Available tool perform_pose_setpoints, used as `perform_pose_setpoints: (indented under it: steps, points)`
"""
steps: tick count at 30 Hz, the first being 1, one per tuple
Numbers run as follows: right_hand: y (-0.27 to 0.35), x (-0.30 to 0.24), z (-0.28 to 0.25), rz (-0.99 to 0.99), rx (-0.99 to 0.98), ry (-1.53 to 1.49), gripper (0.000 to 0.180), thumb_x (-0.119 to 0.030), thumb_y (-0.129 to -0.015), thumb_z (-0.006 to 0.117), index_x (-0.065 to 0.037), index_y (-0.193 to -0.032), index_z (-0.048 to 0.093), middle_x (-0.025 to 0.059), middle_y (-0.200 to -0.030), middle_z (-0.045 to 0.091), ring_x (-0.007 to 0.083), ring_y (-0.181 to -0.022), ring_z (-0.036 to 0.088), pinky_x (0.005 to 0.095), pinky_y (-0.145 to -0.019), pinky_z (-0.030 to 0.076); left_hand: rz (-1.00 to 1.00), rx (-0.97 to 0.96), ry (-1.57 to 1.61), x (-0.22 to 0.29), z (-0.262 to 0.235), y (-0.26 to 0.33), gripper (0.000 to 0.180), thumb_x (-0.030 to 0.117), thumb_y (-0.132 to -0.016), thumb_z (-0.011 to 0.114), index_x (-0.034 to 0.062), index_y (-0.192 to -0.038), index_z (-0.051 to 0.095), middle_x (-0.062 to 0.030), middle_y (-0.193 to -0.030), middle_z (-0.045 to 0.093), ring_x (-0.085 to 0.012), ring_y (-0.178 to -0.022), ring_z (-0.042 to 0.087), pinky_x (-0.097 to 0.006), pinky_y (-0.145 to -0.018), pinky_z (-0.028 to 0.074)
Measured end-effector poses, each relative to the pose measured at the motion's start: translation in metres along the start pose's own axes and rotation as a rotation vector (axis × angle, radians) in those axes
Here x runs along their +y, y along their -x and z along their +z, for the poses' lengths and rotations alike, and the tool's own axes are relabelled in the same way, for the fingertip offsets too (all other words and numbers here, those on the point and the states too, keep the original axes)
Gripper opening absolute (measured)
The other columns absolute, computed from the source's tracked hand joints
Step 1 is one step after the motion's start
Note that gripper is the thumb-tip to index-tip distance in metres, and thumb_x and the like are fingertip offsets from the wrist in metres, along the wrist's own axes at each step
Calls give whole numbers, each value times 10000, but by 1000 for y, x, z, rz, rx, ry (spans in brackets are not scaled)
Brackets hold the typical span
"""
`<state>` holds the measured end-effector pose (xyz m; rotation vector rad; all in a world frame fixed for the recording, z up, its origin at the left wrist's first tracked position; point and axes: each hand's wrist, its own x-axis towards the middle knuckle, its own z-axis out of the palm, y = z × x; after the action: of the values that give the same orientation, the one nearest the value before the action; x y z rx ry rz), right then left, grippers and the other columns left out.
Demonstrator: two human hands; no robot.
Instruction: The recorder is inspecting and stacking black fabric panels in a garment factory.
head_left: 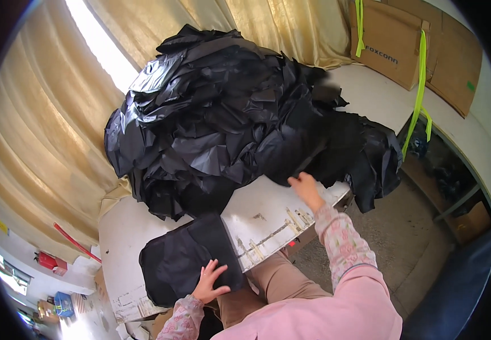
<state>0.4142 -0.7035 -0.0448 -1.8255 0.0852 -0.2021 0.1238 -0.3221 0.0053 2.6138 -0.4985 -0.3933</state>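
A black cut fabric piece (171,260) lies flat on the white table in front of me, with other layers seeming to be stacked under or on it. My left hand (210,282) rests on its near edge, open with fingers spread. Farther off to the right, my right hand (305,188) is at the lower edge of a big heap of black pieces (211,124). Its fingers are closed on the rim of a smooth black fabric piece (302,144) that spreads over the heap's right side. The fingertips are partly hidden.
The worn white table (262,218) has tape scraps along its front edge. Beige curtains (35,119) hang behind and to the left. Cardboard sheets (390,42) with yellow-green straps (421,79) stand at the back right. A shelf opening (441,170) and a dark blue panel (455,289) are to my right.
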Motion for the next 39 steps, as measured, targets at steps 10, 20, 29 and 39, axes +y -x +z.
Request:
perform_pose_setpoints:
  steps: [10, 20, 29, 39]
  points:
    - [222, -47, 18, -1, -1039, -158, 255, -244, -895, 635, 0, -953, 679, 101, -806, 700, 197, -717, 639, 351, -677, 507, 188, 261, 340, 104, -16, -121, 634, 312, -858, 695, 83, -1392, 441, -226, -1463, 385, -380, -1374, 349, -404, -1117, 302]
    - [183, 51, -79, 551, 212, -476, 356, -175, -834, 714, 8, -1111, 586, 80, -916, 638, 249, -858, 626, 378, -757, 516, 31, -21, 62, 93, 53, -124, 792, 448, -834, 697, 110, -1456, 343, -233, -1521, 284, -400, -1442, 206, -622, -1132, 148]
    - [143, -22, -60, 76, -89, -415, 236, -129, -879, 663, 58, -1023, 670, 60, -958, 707, 113, -790, 615, 286, -713, 496, 230, 256, 471, 117, -5, -141, 845, 353, -836, 737, -13, -1454, 291, -217, -1494, 322, -341, -1414, 279, -384, -1156, 234]
    - [161, -187, -55, -343, -560, -644, 252, -112, -984, 536, 18, -1200, 531, 95, -1071, 630, 184, -977, 605, 284, -860, 471, 246, 179, 1172, 194, -147, -138, 495, 36, -889, 664, -7, -1342, 471, -42, -1243, 579, -126, -1149, 529, -271, -1013, 399]
